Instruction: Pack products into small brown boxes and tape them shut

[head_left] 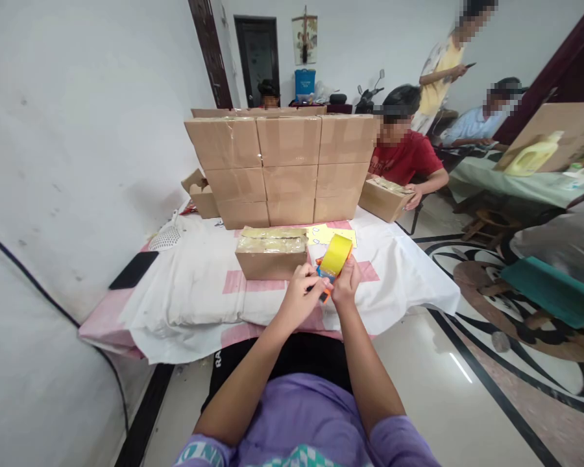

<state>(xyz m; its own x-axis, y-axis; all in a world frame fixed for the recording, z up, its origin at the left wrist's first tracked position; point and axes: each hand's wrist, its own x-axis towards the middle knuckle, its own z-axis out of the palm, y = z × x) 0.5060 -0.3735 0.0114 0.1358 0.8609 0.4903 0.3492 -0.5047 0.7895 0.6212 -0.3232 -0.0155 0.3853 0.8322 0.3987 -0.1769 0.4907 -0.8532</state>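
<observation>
My right hand (pixel 346 285) grips a tape dispenser (pixel 329 275) with an orange and blue frame and a yellow tape roll (pixel 336 254) on it. My left hand (pixel 300 288) is closed on the dispenser's lower end, fingers pinched near its front. Both hands hover over the near edge of the table. Just beyond them lies a small cardboard box (pixel 271 253) whose top is covered with clear tape.
A wall of sealed cardboard boxes (pixel 287 168) stands at the table's far side on a white cloth (pixel 194 285). A black phone (pixel 133 269) lies at left. A person in a red shirt (pixel 403 162) holds another box (pixel 384 198). Other people sit behind.
</observation>
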